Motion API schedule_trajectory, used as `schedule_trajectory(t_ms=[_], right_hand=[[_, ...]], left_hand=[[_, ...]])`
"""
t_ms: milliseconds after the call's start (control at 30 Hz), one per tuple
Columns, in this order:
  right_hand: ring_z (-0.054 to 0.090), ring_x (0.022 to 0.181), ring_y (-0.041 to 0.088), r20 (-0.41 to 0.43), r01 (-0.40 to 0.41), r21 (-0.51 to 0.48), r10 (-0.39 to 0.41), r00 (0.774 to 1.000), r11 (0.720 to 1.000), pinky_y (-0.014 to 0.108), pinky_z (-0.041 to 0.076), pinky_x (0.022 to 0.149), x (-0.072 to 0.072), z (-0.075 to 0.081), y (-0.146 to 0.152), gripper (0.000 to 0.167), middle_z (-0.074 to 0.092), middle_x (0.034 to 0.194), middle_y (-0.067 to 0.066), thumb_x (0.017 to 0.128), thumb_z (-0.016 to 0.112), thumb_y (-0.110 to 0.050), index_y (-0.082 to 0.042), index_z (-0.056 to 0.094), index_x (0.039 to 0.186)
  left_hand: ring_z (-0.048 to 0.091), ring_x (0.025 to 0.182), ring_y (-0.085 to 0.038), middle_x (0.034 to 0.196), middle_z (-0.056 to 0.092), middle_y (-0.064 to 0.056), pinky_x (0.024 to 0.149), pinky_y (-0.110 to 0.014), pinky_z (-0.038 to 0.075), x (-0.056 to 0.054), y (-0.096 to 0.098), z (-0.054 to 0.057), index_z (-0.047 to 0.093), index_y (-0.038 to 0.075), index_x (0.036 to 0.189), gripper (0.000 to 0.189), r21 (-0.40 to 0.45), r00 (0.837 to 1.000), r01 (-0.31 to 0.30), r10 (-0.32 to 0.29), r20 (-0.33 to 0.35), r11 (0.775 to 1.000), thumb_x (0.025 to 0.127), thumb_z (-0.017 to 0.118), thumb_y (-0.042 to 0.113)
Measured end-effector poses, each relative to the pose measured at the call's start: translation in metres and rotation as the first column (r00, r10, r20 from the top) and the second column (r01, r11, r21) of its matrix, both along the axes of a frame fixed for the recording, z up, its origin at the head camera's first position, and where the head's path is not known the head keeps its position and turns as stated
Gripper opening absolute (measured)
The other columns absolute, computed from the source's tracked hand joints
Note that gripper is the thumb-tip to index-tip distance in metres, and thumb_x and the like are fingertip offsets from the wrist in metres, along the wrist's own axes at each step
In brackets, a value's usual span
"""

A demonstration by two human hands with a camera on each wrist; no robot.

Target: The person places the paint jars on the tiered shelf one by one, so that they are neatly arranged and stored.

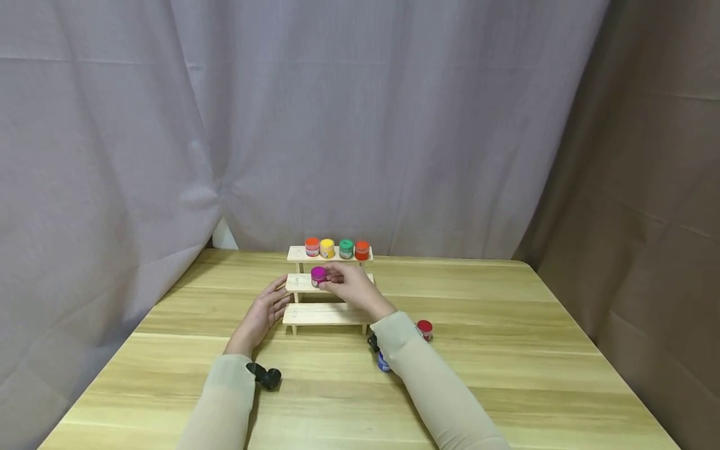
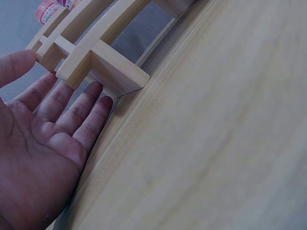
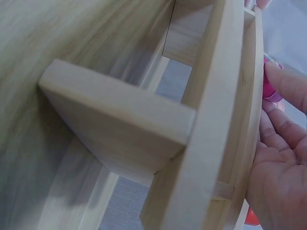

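A three-tier wooden step rack (image 1: 323, 315) stands on the table. At its middle tier, my right hand (image 1: 360, 290) pinches a small magenta paint jar (image 1: 318, 277) between thumb and fingers. The right wrist view shows that jar (image 3: 269, 85) mostly behind the tier's edge and the thumb. Beside the rack's left end is my left hand (image 1: 263, 315), palm toward it. In the left wrist view its fingers (image 2: 76, 115) are extended, with the tips right at the end of the lowest tier.
Several paint jars, including a yellow one (image 1: 327, 249) and a green one (image 1: 345, 249), line the top tier. Right of the rack, a dark red jar (image 1: 424, 329) and a blue jar (image 1: 384, 362) sit on the table, partly behind my right sleeve. A grey curtain (image 1: 360, 125) hangs behind.
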State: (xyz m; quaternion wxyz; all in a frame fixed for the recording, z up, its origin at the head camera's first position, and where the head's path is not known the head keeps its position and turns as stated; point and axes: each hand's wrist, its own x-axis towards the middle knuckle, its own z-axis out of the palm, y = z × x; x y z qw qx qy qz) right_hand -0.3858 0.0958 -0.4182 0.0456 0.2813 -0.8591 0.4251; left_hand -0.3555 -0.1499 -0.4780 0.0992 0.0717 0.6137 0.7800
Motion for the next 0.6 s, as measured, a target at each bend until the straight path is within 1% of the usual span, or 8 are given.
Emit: schedule_trajectory(t_ms=[167, 400, 500, 600], right_hand=[[0.067, 0.099, 0.014, -0.021, -0.018, 0.000, 0.018, 1.000, 1.000, 0.024, 0.054, 0.090, -0.0006, -0.0001, -0.0007, 0.039, 0.071, 0.113, 0.004, 0.093, 0.074, -0.019, -0.007, 0.066, 0.129], [0.066, 0.098, 0.013, -0.038, -0.011, 0.022, 0.012, 0.999, 1.000, 0.022, 0.053, 0.089, -0.0002, 0.0016, -0.0017, 0.040, 0.071, 0.113, 0.004, 0.093, 0.074, -0.021, -0.007, 0.066, 0.130], [0.066, 0.100, 0.014, -0.032, -0.017, 0.022, 0.017, 0.999, 1.000, 0.024, 0.053, 0.091, 0.0008, 0.0021, -0.0007, 0.043, 0.071, 0.113, 0.003, 0.093, 0.073, -0.025, -0.007, 0.065, 0.131], [0.065, 0.105, 0.017, -0.006, -0.030, 0.013, 0.030, 1.000, 0.999, 0.028, 0.053, 0.094, 0.0033, 0.0025, 0.0020, 0.049, 0.069, 0.117, 0.005, 0.094, 0.072, -0.028, -0.005, 0.061, 0.136]], left_hand=[[0.034, 0.144, -0.031, 0.162, 0.029, -0.015, 0.115, -0.038, 0.033, -0.0002, -0.0003, 0.0002, 0.022, 0.015, 0.161, 0.058, 0.002, 1.000, -0.010, 0.010, -0.004, 1.000, 0.106, 0.040, 0.020], [0.035, 0.143, -0.031, 0.161, 0.030, -0.015, 0.108, -0.029, 0.040, -0.0015, -0.0013, 0.0017, 0.023, 0.015, 0.161, 0.057, -0.003, 1.000, -0.008, 0.008, -0.009, 1.000, 0.107, 0.039, 0.020], [0.035, 0.143, -0.031, 0.161, 0.030, -0.015, 0.109, -0.030, 0.040, -0.0007, -0.0012, 0.0015, 0.022, 0.015, 0.161, 0.058, -0.007, 1.000, -0.005, 0.005, -0.008, 1.000, 0.107, 0.039, 0.020], [0.036, 0.143, -0.031, 0.161, 0.030, -0.015, 0.111, -0.033, 0.038, 0.0001, -0.0007, 0.0005, 0.022, 0.015, 0.162, 0.058, -0.008, 1.000, -0.006, 0.006, 0.000, 1.000, 0.107, 0.040, 0.020]])
